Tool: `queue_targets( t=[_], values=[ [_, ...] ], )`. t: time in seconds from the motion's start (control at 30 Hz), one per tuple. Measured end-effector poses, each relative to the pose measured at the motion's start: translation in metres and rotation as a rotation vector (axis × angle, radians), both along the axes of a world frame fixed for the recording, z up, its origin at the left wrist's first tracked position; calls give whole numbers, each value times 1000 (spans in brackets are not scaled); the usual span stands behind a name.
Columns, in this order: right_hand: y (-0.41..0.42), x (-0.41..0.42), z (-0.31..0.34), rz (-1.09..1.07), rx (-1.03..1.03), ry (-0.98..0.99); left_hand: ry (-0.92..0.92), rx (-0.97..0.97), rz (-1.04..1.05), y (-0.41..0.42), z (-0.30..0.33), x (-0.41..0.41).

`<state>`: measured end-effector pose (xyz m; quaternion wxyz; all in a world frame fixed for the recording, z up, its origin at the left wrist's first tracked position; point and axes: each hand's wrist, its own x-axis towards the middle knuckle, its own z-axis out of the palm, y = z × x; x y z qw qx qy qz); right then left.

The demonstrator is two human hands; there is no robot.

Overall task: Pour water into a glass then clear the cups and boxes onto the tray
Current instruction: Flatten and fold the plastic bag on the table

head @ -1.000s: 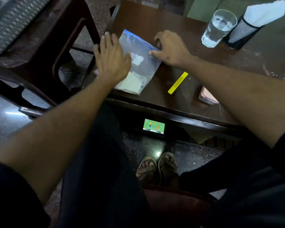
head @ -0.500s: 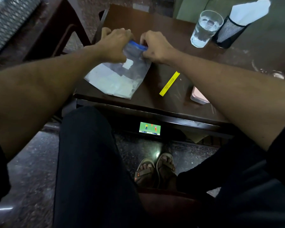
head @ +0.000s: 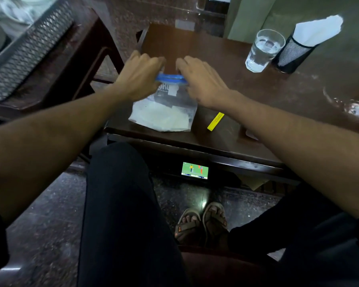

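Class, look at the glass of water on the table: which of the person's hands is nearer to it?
Right. The right hand grips the plastic bag's blue top edge, left of the glass. The left hand holds the bag's other end, farther away.

Head cam, fwd-down, close over table (head: 226,65)

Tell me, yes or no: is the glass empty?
No. The glass stands on the table with water filling its lower part.

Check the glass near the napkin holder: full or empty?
Partly full. The glass stands upright on the table, with clear water visible to about two-thirds of its height.
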<state>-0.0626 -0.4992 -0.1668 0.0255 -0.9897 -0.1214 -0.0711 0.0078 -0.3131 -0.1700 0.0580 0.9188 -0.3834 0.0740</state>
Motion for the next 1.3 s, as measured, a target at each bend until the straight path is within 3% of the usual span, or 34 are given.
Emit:
queue_targets(
  t=[0.2, 0.47, 0.67, 0.8, 0.97, 1.3],
  values=[
    [11, -17, -14, 68, -244, -46, 8, 68, -130, 18, -33, 0],
    [3, -28, -26, 149, -382, 41, 257, 126, -154, 36, -59, -6],
    [-8, -46, -35, 106, -414, 178, 267, 113, -114, 37, -68, -17],
    [3, -46, -21, 24, -228, 319, 280, 92, -87, 35, -66, -19],
    [47, -23, -15, -105, 90, 201, 283, 2, -26, 28, -55, -16],
    [50, -32, -64, -291, 188, 293, 271, 62, 155, 40, -80, -14]
  ],
)
